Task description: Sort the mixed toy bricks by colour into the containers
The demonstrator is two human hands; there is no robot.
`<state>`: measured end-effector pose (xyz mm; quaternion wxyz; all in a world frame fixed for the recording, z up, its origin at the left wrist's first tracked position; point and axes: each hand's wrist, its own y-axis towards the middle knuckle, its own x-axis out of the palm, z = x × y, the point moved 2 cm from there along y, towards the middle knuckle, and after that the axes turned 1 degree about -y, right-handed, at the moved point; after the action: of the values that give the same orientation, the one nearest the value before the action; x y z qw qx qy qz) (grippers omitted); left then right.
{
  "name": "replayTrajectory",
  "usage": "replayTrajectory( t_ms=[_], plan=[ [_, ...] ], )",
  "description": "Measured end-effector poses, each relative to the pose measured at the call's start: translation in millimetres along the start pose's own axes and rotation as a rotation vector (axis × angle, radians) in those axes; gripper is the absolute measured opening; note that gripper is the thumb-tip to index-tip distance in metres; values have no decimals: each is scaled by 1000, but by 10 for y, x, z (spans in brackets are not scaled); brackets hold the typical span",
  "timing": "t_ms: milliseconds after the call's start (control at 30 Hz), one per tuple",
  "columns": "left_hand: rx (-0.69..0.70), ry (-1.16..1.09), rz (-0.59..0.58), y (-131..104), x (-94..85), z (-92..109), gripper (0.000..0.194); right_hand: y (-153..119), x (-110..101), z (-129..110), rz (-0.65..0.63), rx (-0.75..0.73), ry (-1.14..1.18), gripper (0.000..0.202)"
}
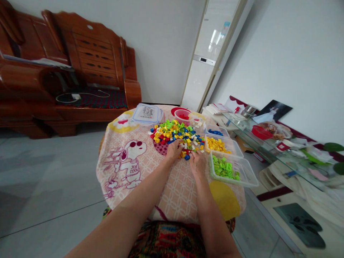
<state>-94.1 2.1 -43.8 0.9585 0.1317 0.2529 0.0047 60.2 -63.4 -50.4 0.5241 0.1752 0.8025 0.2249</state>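
Note:
A heap of mixed toy building bricks in green, yellow, red, blue and white spreads over the cloth-covered round table. My left hand rests at the near edge of the heap, fingers bent down among the bricks. At the heap's near right side is my right hand, its fingertips touching bricks. Whether either hand grips a brick is too small to make out. Right of my right hand stand clear plastic boxes: green bricks fill part of the nearest box, yellow ones the middle box, blue ones the far box.
A round tub with red bricks and a small pile of white bricks lie beyond the heap. Stacked lids sit at the far left. A cluttered glass-topped cabinet flanks the table's right; a wooden bench stands beyond it.

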Motion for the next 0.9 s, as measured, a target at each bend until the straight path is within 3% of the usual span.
replayTrajectory(
  t_ms=[500,900],
  plan=[
    [-18,9,12,-2,-4,10,45,-38,37,34,10,38,4,35],
    [-19,30,6,0,-7,25,46,-64,-137,40,266,17,131,43]
  ],
)
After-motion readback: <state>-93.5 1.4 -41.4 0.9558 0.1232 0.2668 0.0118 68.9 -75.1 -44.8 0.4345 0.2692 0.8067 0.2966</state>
